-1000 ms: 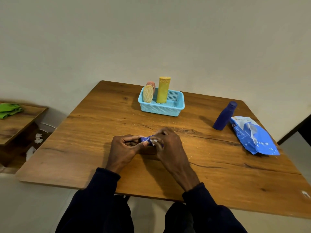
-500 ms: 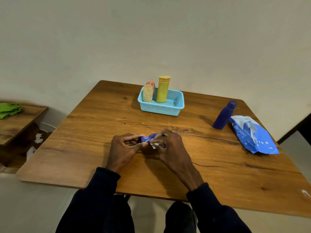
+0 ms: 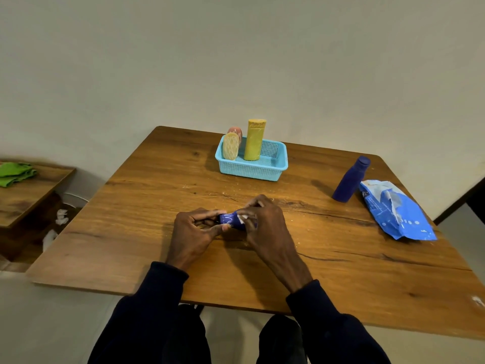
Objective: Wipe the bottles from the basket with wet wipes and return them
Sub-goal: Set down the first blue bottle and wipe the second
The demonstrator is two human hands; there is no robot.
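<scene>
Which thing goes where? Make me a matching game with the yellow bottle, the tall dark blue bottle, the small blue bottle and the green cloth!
Things:
1. yellow bottle
2. tall dark blue bottle
3. small blue bottle
4. green cloth

Places:
A. on the side table
B. held between the left hand and the right hand
C. upright in the basket
D. standing beside the wipes pack

Pairs: 1-C, 2-D, 3-B, 4-A

Green cloth (image 3: 15, 173) — on side table (image 3: 34, 198).
</scene>
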